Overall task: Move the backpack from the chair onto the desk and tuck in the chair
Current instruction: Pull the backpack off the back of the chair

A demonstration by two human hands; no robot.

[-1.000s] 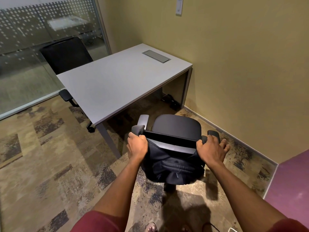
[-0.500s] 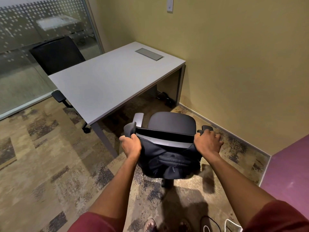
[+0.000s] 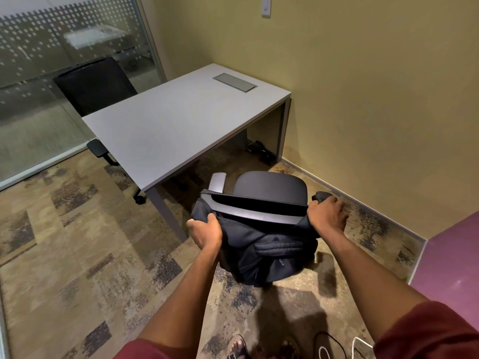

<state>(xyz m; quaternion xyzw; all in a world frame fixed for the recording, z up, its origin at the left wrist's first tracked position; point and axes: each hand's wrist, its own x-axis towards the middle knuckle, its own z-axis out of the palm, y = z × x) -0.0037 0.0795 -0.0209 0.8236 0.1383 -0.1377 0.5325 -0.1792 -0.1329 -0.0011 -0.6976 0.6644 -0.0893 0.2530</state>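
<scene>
A black backpack (image 3: 267, 252) hangs over the back of a black office chair (image 3: 272, 185), behind its grey top bar. The chair stands just off the near right corner of the grey desk (image 3: 181, 120), with its seat facing the desk. My left hand (image 3: 206, 230) is closed on the backpack's fabric at the left end of the backrest. At the right end, my right hand (image 3: 326, 216) grips the backpack's edge next to the armrest. The chair's base is hidden by the bag.
A second black chair (image 3: 96, 84) is tucked in at the desk's far side by a glass partition (image 3: 39, 99). The yellow wall runs close on the right. A purple surface (image 3: 451, 260) stands at the right. Cables (image 3: 326, 345) and my sandalled feet are on the carpet.
My right hand's fingers, spread a second ago, have closed on the bag's right side. My left hand has slid slightly lower on the fabric. The chair stays by the desk corner.
</scene>
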